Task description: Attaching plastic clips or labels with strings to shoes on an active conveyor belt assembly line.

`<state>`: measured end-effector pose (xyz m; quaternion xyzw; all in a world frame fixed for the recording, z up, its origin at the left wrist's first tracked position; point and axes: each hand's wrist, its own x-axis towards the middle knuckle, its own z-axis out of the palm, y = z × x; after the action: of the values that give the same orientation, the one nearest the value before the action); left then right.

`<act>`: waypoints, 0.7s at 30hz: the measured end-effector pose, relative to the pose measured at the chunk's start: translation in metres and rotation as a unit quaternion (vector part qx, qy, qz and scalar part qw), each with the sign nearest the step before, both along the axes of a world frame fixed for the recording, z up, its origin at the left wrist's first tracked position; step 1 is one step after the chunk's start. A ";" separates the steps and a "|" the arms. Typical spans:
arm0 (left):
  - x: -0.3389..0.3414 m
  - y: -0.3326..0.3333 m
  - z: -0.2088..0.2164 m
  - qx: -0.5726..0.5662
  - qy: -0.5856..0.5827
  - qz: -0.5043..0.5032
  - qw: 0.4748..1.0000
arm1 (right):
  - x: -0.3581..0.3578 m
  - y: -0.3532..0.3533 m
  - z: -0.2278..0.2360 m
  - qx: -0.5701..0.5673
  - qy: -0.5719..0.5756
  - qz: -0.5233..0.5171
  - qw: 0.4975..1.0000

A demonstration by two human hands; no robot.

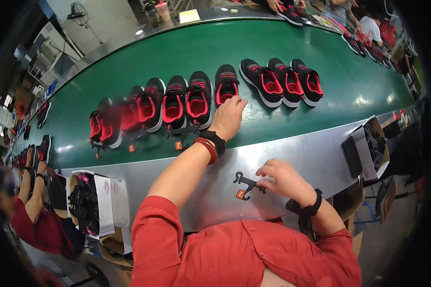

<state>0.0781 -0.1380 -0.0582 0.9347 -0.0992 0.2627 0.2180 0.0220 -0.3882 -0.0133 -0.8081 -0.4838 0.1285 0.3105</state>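
Observation:
A single black shoe (226, 79) with red lining stands on the green belt, toe pointing away. My left hand (228, 117) has its fingers bent over the heel collar of this shoe. Over the metal ledge, my right hand (287, 179) has its thumb on one end of a black plastic shoe hanger (245, 181) with an orange tag. The fingers beneath are partly hidden. Just left of my left hand stands a pair of matching shoes (187, 100) with a hanger (182, 131) at their heels. Three loose shoes (285, 81) stand to the right.
More shoe pairs with tagged hangers stand along the belt (254, 43) on the left, some blurred. Boxes of black hangers sit at the ledge's left (105, 205) and right (376, 143). A co-worker (43, 210) works at the left; other people handle shoes across the belt.

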 end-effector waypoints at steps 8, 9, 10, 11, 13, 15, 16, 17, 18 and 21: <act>0.026 -0.007 0.009 0.043 -0.005 -0.039 0.998 | -0.006 0.014 -0.037 -0.121 -0.065 0.064 0.988; 0.023 -0.002 0.013 0.038 -0.006 -0.028 0.999 | -0.004 0.011 -0.040 -0.138 -0.056 0.069 0.987; 0.020 0.005 0.017 0.035 -0.008 -0.016 0.999 | 0.000 0.008 -0.043 -0.153 -0.048 0.074 0.984; 0.013 0.016 0.021 0.036 0.017 0.011 0.999 | 0.003 0.007 -0.043 -0.138 -0.031 0.067 0.988; 0.000 0.045 0.017 0.053 0.061 0.065 0.995 | 0.006 0.009 -0.040 -0.103 -0.001 0.060 0.993; -0.006 0.066 0.002 0.044 0.118 0.073 0.989 | 0.006 0.011 -0.040 -0.129 -0.033 0.085 0.987; -0.004 0.071 -0.005 0.033 0.121 0.062 0.990 | 0.006 0.011 -0.040 -0.142 -0.052 0.096 0.984; 0.000 0.076 -0.011 0.021 0.125 0.051 0.991 | 0.006 0.011 -0.045 -0.144 -0.045 0.095 0.984; 0.004 0.076 -0.012 0.005 0.126 0.037 0.991 | 0.007 0.010 -0.052 -0.149 -0.040 0.091 0.984; 0.006 0.078 -0.012 0.019 0.112 -0.017 0.993 | 0.011 0.009 -0.048 -0.138 -0.038 0.095 0.985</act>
<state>0.0842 -0.0598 -0.0702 0.9604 -0.0950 0.1509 0.2141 0.0327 -0.3790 -0.0610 -0.7977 -0.5476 0.1923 0.1640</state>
